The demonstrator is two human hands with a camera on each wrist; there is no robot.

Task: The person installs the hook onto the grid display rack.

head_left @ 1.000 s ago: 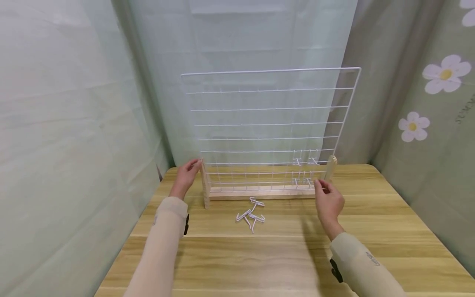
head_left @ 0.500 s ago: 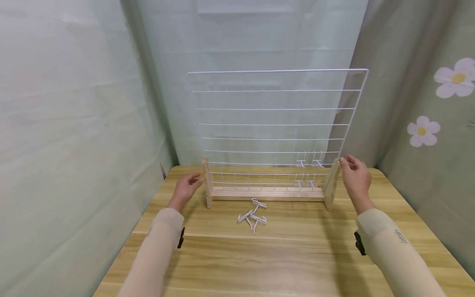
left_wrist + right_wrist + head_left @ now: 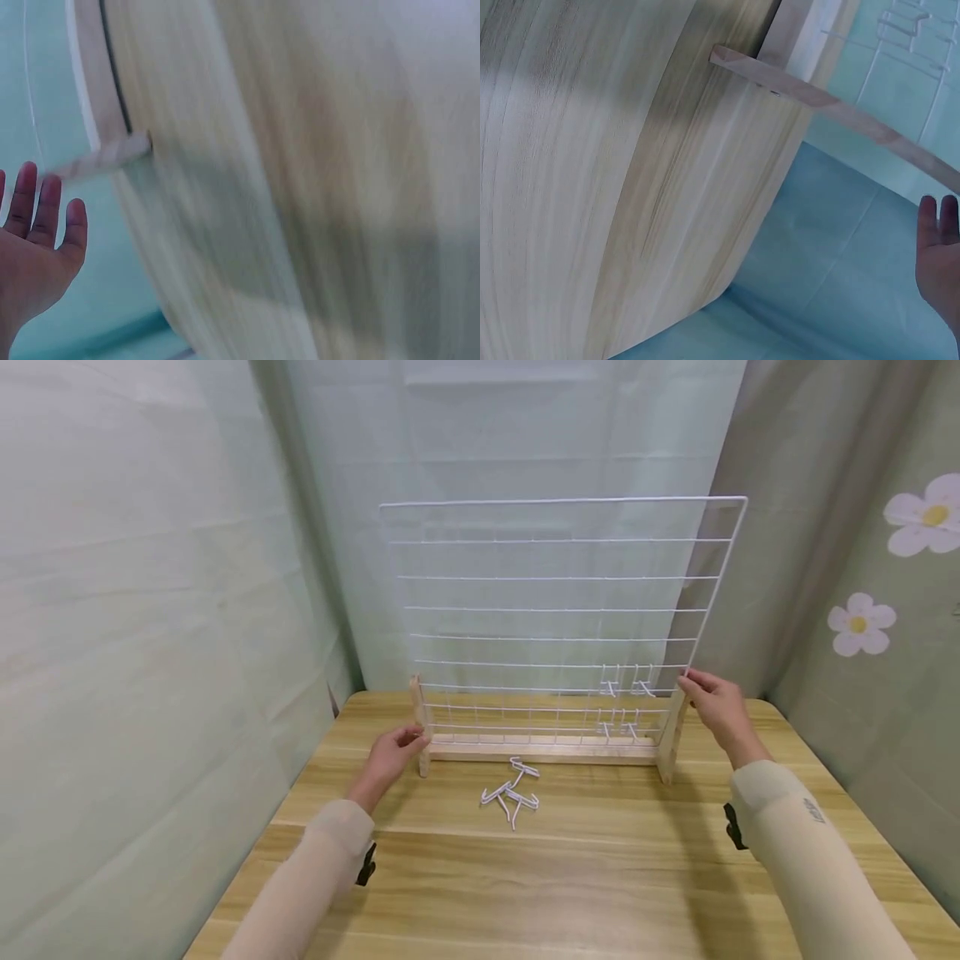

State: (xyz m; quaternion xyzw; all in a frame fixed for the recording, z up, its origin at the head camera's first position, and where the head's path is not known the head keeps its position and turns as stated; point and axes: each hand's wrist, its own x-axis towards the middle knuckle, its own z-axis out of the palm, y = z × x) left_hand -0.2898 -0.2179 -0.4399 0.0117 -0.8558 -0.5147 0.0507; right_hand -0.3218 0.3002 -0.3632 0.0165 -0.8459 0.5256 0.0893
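Note:
A white wire grid rack point(image 3: 562, 501) stands upright at the back of the table in a wooden base point(image 3: 540, 752) with a post at each end. My right hand point(image 3: 720, 706) pinches the upper end of the right post point(image 3: 667, 762) between thumb and forefinger. On the other side, my left hand point(image 3: 392, 757) has its fingertips at the lower part of the left post point(image 3: 418, 703), fingers loosely extended. Small white hooks point(image 3: 609, 688) hang on the grid's lower right. Several loose white hooks point(image 3: 513, 800) lie in front of the base.
The wooden table point(image 3: 540, 877) extends toward me, its back edge just behind the rack. Pale green curtains point(image 3: 187, 610) close in the left and back. A flower-printed curtain point(image 3: 862, 693) hangs on the right.
My right hand has moved from in front of the lower grid out to the right post's top. My left hand has come down from the left post's top to its lower part.

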